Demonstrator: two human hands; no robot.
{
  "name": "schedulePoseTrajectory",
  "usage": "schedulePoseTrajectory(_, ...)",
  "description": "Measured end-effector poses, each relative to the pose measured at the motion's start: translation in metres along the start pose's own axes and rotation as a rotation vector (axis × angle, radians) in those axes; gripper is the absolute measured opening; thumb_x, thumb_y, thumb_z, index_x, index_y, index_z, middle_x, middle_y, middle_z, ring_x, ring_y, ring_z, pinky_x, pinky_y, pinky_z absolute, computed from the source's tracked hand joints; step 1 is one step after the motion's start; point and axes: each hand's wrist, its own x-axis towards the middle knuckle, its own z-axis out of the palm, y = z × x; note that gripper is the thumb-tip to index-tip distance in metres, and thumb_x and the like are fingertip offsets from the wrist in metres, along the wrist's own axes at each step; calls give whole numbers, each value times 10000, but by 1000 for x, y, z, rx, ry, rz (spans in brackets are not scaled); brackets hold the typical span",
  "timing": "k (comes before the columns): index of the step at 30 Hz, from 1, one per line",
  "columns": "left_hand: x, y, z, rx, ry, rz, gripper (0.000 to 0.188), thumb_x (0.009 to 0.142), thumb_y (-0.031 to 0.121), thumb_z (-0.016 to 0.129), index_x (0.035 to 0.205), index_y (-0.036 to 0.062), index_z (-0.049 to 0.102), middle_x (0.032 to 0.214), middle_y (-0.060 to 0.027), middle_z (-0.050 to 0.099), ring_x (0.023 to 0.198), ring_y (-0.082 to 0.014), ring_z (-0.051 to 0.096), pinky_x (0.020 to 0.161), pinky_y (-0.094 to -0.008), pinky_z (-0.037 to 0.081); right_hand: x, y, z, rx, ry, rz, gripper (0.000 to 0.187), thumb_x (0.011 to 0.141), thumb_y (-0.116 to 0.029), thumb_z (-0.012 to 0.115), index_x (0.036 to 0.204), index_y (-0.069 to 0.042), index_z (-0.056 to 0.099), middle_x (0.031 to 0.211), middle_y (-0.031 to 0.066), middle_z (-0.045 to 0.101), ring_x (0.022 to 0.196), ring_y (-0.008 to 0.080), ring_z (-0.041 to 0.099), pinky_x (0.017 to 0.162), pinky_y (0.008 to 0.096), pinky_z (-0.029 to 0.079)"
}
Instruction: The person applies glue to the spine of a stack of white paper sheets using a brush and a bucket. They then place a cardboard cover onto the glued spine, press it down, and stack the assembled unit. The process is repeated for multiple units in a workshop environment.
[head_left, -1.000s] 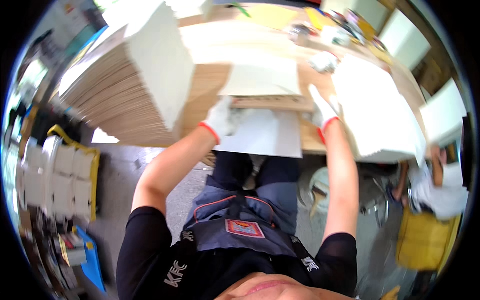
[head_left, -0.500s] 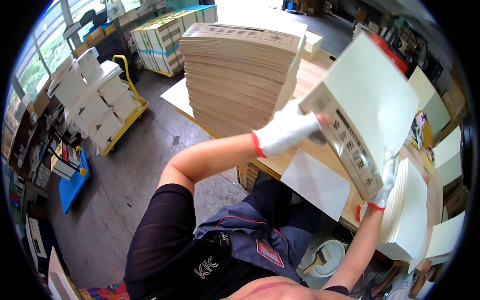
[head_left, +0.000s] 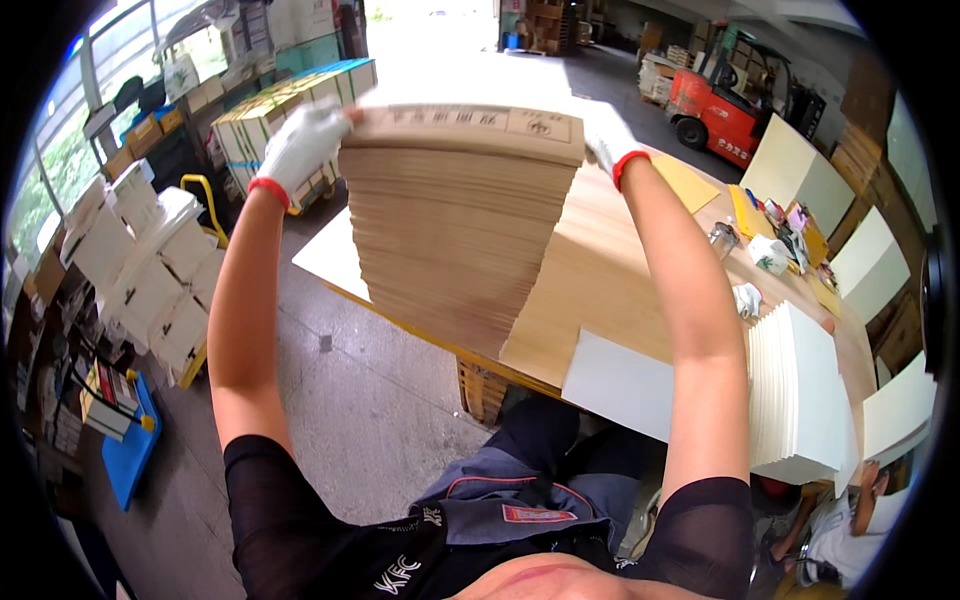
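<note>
A tall stack of brown-edged cardboard sheets (head_left: 450,230) stands near the table's left edge. On its top lies a white cardboard sheet with a printed brown edge strip (head_left: 455,124), its far part washed out by glare. My left hand (head_left: 303,148), in a white glove with a red cuff and slightly blurred, closes on the sheet's left side. At the right side my gloved right hand (head_left: 607,138) grips it, its fingertips partly hidden. A single white sheet (head_left: 618,385) lies at the table's front edge, partly behind my right forearm.
On the wooden table (head_left: 590,270) stand a fanned white board stack (head_left: 795,390), a glass jar (head_left: 721,239) and a spare glove (head_left: 746,299). A red forklift (head_left: 712,110) is parked behind. Left are loaded trolleys, one blue (head_left: 133,450). Another person (head_left: 850,540) sits lower right.
The printed cardboard sheet has moved from above the table's right side, where both hands held it tilted, leftward onto the stack. Both arms now reach forward, and the view has turned somewhat.
</note>
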Motion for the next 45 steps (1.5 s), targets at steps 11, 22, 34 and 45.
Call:
schedulePoseTrajectory(11,3,-30,11,114,32,54,498,908,397,403,1134,85,717,828,-97,673,703,-179,640,748,-328,466,-27,-48,3,-270,-27,186,340,889,-337,551,847,-10,634,741,109,579,652,239,523,573,384,409)
schedulePoseTrajectory(22,26,-57,30,104,577,523,373,954,115,569,1314,14,568,1346,-150,579,1121,-252,619,969,-376,503,-98,-53,-16,265,72,237,417,952,-485,569,1036,-88,663,748,25,628,610,109,593,527,281,491)
schedulePoseTrajectory(34,-212,254,274,-400,-304,1378,650,752,131,764,1364,86,552,1465,-97,476,1372,-369,420,1092,-441,398,-416,-34,-72,124,-151,698,410,936,-459,560,962,-58,641,767,59,682,656,140,651,602,313,527)
schedulePoseTrajectory(45,-345,444,426,-470,-1183,519,594,987,517,420,1414,106,459,1514,-28,438,1437,-316,312,1178,-574,116,-522,-56,-127,243,-50,957,340,945,-408,532,1002,-89,637,779,34,656,682,121,623,667,289,510)
